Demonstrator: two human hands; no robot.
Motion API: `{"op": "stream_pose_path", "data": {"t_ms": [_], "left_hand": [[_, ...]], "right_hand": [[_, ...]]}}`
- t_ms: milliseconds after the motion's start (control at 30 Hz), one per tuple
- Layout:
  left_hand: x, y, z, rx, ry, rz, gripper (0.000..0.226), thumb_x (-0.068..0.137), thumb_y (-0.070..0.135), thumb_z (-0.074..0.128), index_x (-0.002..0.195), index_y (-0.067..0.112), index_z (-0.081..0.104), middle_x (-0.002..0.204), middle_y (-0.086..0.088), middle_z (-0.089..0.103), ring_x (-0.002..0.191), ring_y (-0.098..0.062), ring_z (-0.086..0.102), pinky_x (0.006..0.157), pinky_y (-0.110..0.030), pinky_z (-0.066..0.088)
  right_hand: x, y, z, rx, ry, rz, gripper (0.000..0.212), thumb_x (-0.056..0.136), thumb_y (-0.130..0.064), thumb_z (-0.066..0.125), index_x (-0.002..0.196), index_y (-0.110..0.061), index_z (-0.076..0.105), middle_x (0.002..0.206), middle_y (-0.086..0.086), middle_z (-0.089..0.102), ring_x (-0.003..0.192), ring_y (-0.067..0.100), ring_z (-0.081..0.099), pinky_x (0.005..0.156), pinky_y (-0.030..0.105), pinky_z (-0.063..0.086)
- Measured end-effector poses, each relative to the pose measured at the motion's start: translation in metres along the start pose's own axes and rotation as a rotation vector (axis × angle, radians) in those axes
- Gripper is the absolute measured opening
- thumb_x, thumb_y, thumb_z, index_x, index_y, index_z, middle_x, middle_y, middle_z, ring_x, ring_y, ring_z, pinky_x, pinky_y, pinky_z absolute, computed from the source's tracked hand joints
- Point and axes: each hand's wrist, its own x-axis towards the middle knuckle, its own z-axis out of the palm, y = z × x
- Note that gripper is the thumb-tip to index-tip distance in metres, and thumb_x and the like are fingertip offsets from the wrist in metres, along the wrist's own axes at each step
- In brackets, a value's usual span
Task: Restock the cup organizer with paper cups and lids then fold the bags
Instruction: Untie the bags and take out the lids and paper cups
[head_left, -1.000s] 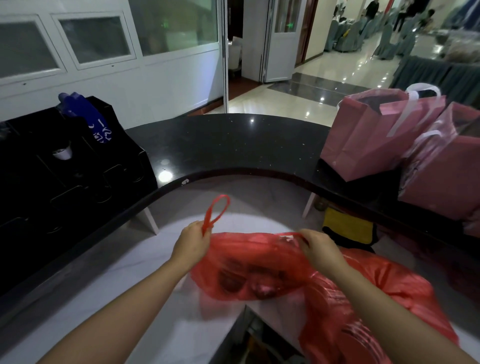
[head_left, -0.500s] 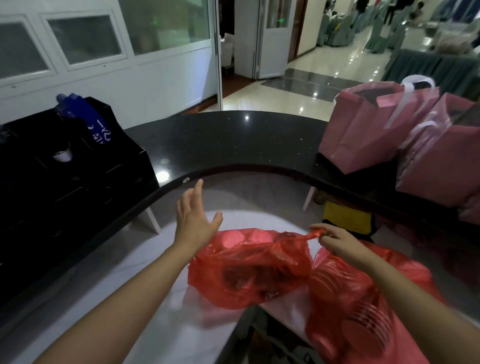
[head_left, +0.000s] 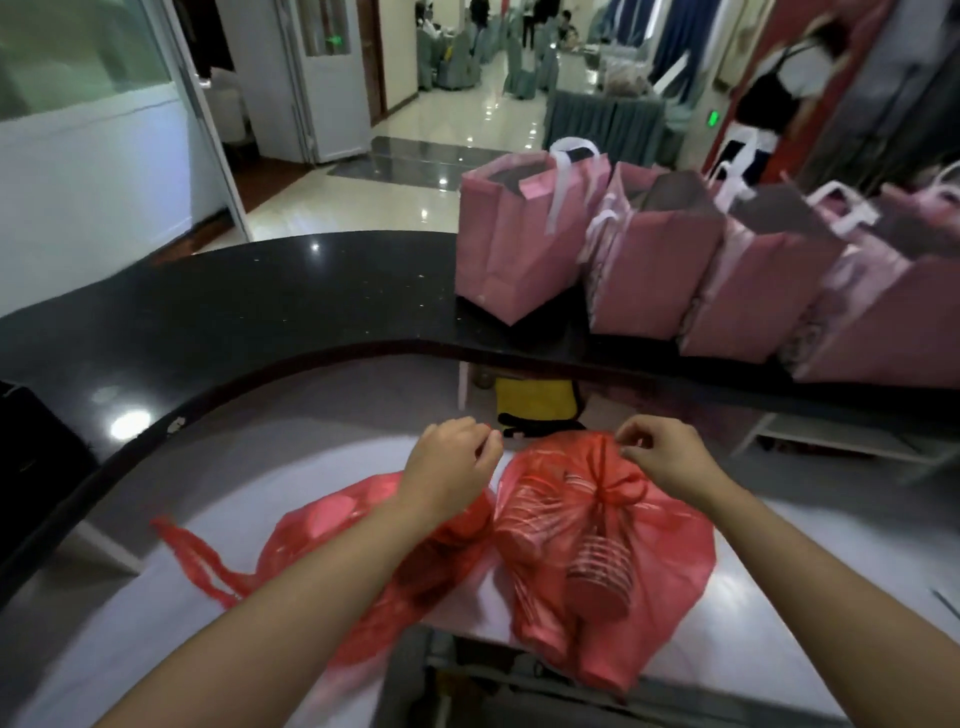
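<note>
Now that you've dropped the opened lid bag (head_left: 332, 525), it lies under your left wrist; both hands moved to the knotted cup bag (head_left: 613, 545), left hand (head_left: 449, 462) and right hand (head_left: 662, 457) fingers curled, pinching its tied top, so untying comes next

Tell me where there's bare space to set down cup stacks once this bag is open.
Bare: the black counter left of the pink gift bags, and the white surface left of the red bags. The counter's right side is crowded.

Thin, glossy red plastic bag (head_left: 649, 551) — crinkled, translucent — under a polished black stone counter (head_left: 270, 312) bearing matt pink paper bags (head_left: 514, 249).
</note>
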Motion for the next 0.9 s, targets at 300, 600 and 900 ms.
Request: {"op": "stream_pose_path", "data": {"t_ms": [300, 600, 900], "left_hand": [[0.024, 0.078, 0.069, 0.051, -0.351, 0.008, 0.045, 0.096, 0.023, 0.047, 0.054, 0.015, 0.031, 0.057, -0.005, 0.042, 0.062, -0.033, 0.052, 0.057, -0.039, 0.033], [-0.008, 0.103, 0.142, 0.004, -0.32, -0.218, 0.028, 0.103, 0.041, 0.049, 0.089, 0.022, 0.063, 0.087, 0.008, 0.055, 0.086, -0.017, 0.058, 0.071, -0.031, 0.042], [-0.007, 0.126, 0.188, -0.105, -0.275, -0.535, 0.032, 0.098, 0.036, 0.059, 0.121, 0.017, 0.071, 0.111, -0.001, 0.059, 0.108, -0.019, 0.059, 0.099, -0.031, 0.044]], "right_hand": [[-0.012, 0.078, -0.019, 0.054, -0.001, 0.026, 0.015, 0.092, -0.024, 0.065, 0.078, -0.028, 0.061, 0.07, -0.007, 0.063, 0.064, 0.004, 0.055, 0.056, 0.013, 0.04], [0.028, 0.119, -0.006, -0.016, -0.213, -0.123, 0.03, 0.089, -0.024, 0.048, 0.066, -0.01, 0.038, 0.06, 0.004, 0.044, 0.056, 0.018, 0.038, 0.054, 0.04, 0.032], [0.065, 0.123, 0.027, -0.115, -0.464, -0.48, 0.004, 0.094, -0.023, 0.059, 0.092, -0.023, 0.062, 0.088, -0.01, 0.053, 0.08, 0.01, 0.048, 0.072, 0.031, 0.039]]}}
